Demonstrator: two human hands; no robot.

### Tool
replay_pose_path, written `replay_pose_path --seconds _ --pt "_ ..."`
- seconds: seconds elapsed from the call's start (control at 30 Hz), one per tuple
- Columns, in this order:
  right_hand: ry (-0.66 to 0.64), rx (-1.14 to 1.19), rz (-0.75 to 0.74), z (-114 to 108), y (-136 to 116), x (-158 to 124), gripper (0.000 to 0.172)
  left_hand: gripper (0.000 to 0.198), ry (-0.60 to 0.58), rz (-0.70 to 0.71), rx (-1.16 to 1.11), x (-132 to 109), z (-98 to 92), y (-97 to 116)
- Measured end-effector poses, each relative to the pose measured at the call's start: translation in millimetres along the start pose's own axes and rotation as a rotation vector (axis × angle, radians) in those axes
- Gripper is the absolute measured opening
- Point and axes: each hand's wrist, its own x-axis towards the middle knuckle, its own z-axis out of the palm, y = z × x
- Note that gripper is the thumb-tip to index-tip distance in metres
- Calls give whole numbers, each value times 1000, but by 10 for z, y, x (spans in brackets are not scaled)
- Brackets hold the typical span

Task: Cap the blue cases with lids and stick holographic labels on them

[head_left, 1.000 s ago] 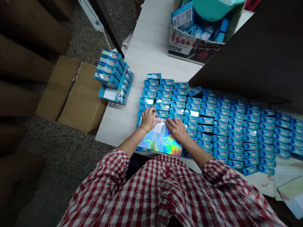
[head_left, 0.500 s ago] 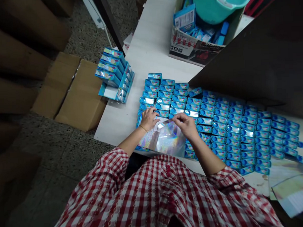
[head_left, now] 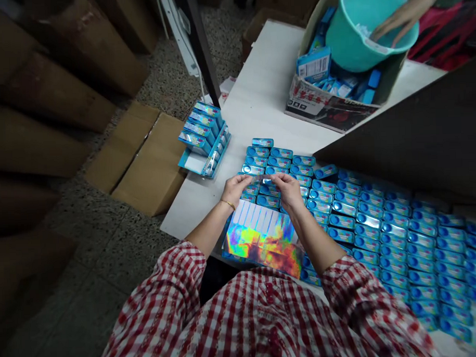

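A small clear, shiny strip (head_left: 263, 178) is stretched between my two hands, above rows of small blue boxes (head_left: 367, 221). My left hand (head_left: 234, 190), with a thin gold bangle at the wrist, pinches its left end. The other end is in the closed fingertips of my right hand (head_left: 290, 191). Just below my hands, a holographic sheet (head_left: 259, 241) lies on the boxes, with pale stripes along its upper part and rainbow glare lower down. Boxes under the sheet are partly hidden.
A blue display tray (head_left: 200, 167) with several upright packs stands at the table's left edge. Behind, an open carton (head_left: 317, 110) holds blue packs and a teal bucket (head_left: 354, 44), where another person's hand (head_left: 406, 17) reaches in. A dark panel (head_left: 408, 136) borders the boxes. Cardboard cartons (head_left: 147, 166) sit on the floor.
Both hands have lifted off the sheet and moved slightly up, now with the strip taut between them. The view has shifted, and another person's hand has appeared at the bucket.
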Motion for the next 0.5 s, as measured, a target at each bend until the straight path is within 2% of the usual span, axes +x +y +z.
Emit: replay_pose_path --seconds 0.13,0.23,0.37,0.5 --pt "107 -19 -157 385 -18 339 22 30 126 10 17 375 -79 236" --pt "65 48 -150 572 -107 466 22 26 148 -8 -44 576 -107 353" --pt "-8 72 -149 597 -230 445 22 31 147 -59 -136 659 -122 381" --pt "-21 42 -137 538 -257 420 23 41 28 -136 -191 632 -65 378"
